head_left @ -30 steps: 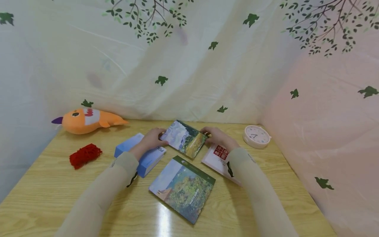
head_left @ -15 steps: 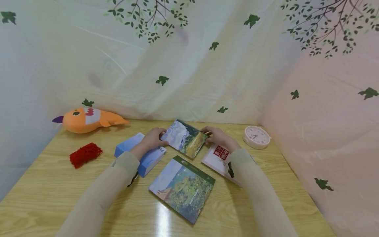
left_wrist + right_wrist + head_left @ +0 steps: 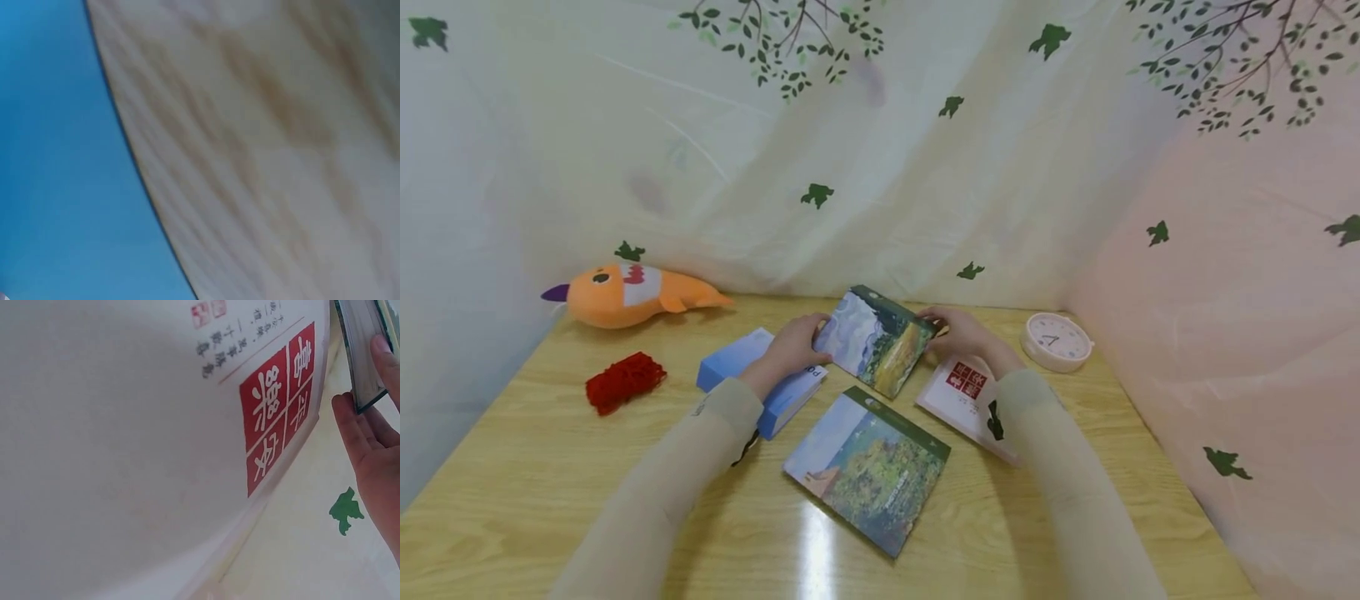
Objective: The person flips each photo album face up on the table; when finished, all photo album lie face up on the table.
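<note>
Both hands hold a painted-cover book (image 3: 876,342) by opposite sides, behind another painted-cover book (image 3: 868,471) that lies on the table. My left hand (image 3: 792,346) grips its left edge, thumb on the near side, above a blue-and-white box (image 3: 790,400). At the right edge, my right hand (image 3: 966,333) pinches the held book; in the right wrist view its page edges (image 3: 369,347) show between thumb and fingers. Under the right forearm lies a white book with red characters (image 3: 962,396). The left wrist view shows only a blue surface (image 3: 69,162) and blurred wood grain, without the hand.
An orange plush toy (image 3: 632,296) lies at the back left, with a bundle of red yarn (image 3: 625,382) in front of it. A round pink clock (image 3: 1057,342) sits at the back right. Printed cloth (image 3: 887,183) hangs behind the wooden table (image 3: 512,500).
The held book has risen slightly at its far edge, and both hands have moved with it. My head view has shifted a little. The other things stay in place.
</note>
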`<action>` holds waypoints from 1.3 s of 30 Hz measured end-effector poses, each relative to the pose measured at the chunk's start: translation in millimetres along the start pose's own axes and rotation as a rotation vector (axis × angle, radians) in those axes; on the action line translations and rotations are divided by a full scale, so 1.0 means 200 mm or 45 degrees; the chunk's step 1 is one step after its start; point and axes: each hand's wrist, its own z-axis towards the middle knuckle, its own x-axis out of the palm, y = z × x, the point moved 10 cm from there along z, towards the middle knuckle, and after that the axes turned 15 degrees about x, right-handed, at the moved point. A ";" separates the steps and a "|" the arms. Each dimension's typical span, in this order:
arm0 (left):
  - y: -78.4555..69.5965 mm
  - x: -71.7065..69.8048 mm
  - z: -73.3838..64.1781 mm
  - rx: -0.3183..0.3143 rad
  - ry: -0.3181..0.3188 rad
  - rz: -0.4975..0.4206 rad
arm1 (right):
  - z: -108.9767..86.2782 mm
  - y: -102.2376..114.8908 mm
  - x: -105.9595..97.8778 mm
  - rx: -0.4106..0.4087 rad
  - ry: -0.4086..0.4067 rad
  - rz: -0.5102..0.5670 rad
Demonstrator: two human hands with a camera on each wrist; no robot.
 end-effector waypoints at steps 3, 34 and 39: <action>-0.01 0.00 0.00 0.002 -0.010 -0.019 | -0.01 0.01 -0.02 -0.024 -0.021 -0.001; -0.07 -0.18 0.00 0.062 -0.328 -0.084 | -0.14 0.26 -0.17 -0.278 -0.124 0.142; -0.08 -0.20 0.00 0.060 -0.343 -0.142 | -0.18 0.32 -0.19 -0.308 -0.158 0.124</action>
